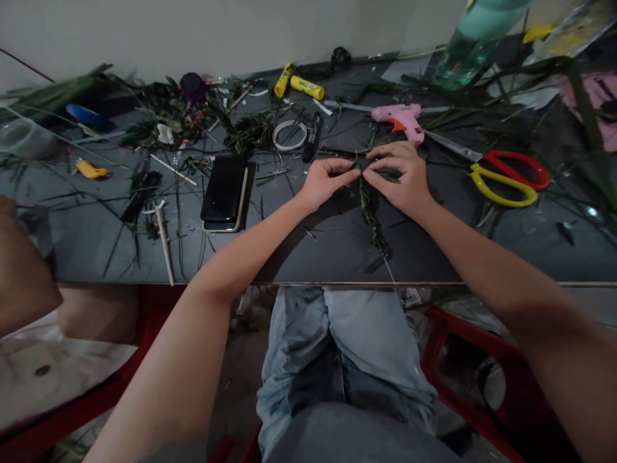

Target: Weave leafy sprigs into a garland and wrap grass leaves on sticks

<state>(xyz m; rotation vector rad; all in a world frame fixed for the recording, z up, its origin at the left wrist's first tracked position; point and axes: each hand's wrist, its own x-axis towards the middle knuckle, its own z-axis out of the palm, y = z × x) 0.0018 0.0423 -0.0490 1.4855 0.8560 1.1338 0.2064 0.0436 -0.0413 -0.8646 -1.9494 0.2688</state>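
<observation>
A braided strip of dark green leaves (369,215) runs from between my hands down toward the table's front edge, with a thin pale thread at its lower end. My left hand (328,180) pinches its upper part between thumb and fingers. From the other side my right hand (401,175) pinches the same strip near its top, fingertips close to those of the left. The fingers partly hide that upper end. Just beyond the right hand lies a pink glue gun (399,119). Scissors (501,172) with one red and one yellow handle rest to its right.
Two stacked phones (224,190), a tape roll (289,136), a black marker (312,137) and yellow glue sticks (307,87) lie left of my hands. A green bottle (475,48) stands back right. Leaf scraps litter the table. Another person's arm (24,270) is at far left.
</observation>
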